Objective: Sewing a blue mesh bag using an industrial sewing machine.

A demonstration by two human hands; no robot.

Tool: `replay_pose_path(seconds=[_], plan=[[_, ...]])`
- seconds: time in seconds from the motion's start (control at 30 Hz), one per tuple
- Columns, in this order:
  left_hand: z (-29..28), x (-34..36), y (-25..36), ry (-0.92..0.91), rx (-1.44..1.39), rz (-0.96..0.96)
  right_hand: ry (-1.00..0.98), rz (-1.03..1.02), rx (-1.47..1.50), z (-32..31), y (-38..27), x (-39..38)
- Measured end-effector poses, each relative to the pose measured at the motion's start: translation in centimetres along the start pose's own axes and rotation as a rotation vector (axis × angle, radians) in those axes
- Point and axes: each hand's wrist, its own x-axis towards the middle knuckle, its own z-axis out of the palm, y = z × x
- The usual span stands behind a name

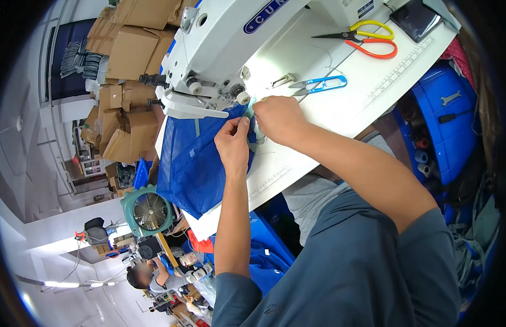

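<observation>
- A white table (348,98) is filling the space in front of the person, with ruler-like markings running along its near edge.
- A white sewing machine (220,46) is standing on it, its head reaching out over the work.
- Scissors (370,38) with one yellow and one red handle are lying beyond the right hand, and blue-handled thread snips (326,84) are lying nearer to it.
- A dark phone (416,20) is resting at the table's upper right corner.
- Below that side of the table, a blue bin (449,103) is standing near several thread spools (423,166).
- Cardboard boxes (136,54) are piling up at the left of the room; a green fan (148,211) is standing below them, and another person (163,279) is working farther back.
- The blue mesh fabric (190,163) is lying beneath the machine head and hanging past the table's left edge, looking sheer, loosely folded and darker where layers are overlapping.
- A pale green strip (250,110) is showing at its edge, between the hands.
- The left hand (233,143) is pinching the mesh edge, thumb and forefinger nearly meeting.
- The right hand (280,119) is curling closed, its fingertips gripping the strip just beside the needle area.
</observation>
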Motion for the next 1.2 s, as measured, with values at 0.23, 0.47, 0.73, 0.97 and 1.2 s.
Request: replay_pose_path(seconds=[0.23,0.47,0.73,0.97,1.2], plan=[[0.2,-0.7,0.2,-0.009,-0.027,-0.027,0.112,-0.129,-0.336,-7.5,3.0,-2.2],[0.3,-0.5,-0.5,0.013,-0.014,0.004,-0.002,-0.453,-0.714,-10.7,7.2,-1.7],[1.0,-1.1,-0.9,0.057,0.069,0.116,-0.249,-0.211,-0.442,-9.7,1.0,0.7],[1.2,-1.1,-1.8,0.080,0.079,0.209,-0.459,-0.332,-0.472,-6.8,0.0,3.4],[1.1,-1.2,-1.8,0.066,0.106,0.251,-0.475,-0.371,-0.530,-6.1,-0.1,4.6]])
